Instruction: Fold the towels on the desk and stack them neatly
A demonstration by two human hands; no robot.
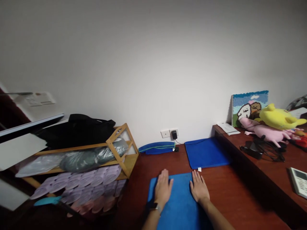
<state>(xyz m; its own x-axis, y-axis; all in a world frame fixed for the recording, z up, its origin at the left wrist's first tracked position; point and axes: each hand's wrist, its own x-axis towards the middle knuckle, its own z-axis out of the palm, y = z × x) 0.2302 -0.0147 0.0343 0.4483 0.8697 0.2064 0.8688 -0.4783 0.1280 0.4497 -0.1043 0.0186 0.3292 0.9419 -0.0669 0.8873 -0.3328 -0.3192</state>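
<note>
A light blue cloth [178, 201] lies flat on the reddish-brown table [230, 195]. On its left edge rests my left hand [163, 189], palm down with fingers stretched out and a watch on the wrist. My right hand [199, 188] is flat at the cloth's upper right corner, fingers extended, nothing held. Beyond it a darker blue cloth [207, 153] is spread near the wall, with a white tag at its near edge. A folded blue cloth [157, 148] with green edging sits against the wall to the left.
Left of the table stands a wooden rack [129, 161] with plastic-wrapped items, a black bag [81, 131] and purple slippers [83, 180]. A plugged-in adapter [174, 134] is on the wall. The raised right surface holds plush toys [275, 118], cables [268, 150] and a calculator-like device [299, 182].
</note>
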